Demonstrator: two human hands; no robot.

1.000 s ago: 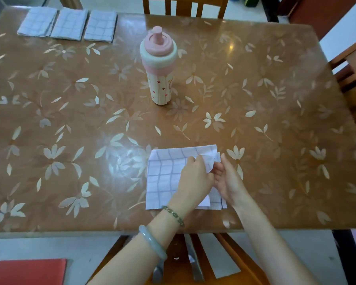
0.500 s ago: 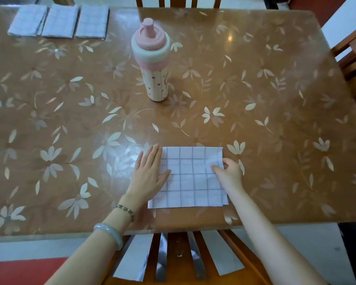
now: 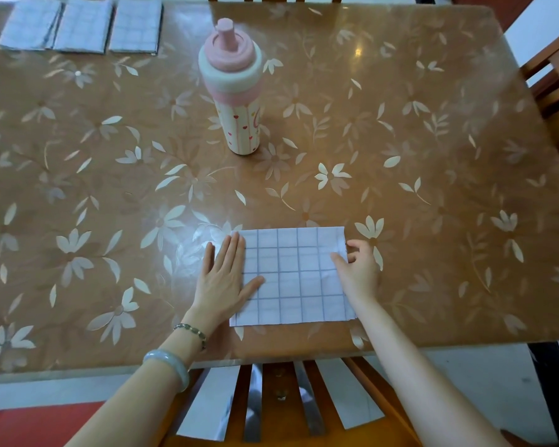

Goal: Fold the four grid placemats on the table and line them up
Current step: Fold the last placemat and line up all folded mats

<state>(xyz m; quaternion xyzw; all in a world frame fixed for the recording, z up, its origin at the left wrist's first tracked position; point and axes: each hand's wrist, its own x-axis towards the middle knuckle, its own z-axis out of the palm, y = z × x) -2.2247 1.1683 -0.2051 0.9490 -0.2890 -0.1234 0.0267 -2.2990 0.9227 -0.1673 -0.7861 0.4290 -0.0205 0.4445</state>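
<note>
A left hand (image 3: pixel 221 279), grip spread flat, presses a folded rectangular grid placemat (image 3: pixel 294 275) on the glossy floral worktop (image 3: pixel 433 188); the right hand (image 3: pixel 357 272) pinches its layered edge.

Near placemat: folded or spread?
Folded: the placemat shows stacked layer edges at its right side, pinched by the right hand; left hand presses it flat.

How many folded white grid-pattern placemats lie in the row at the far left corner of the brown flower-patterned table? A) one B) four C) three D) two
C: three folded placemats lie side by side there. The fourth placemat is near the front edge of the table, with the left hand flat on it and the right hand curled at its right edge.
</note>
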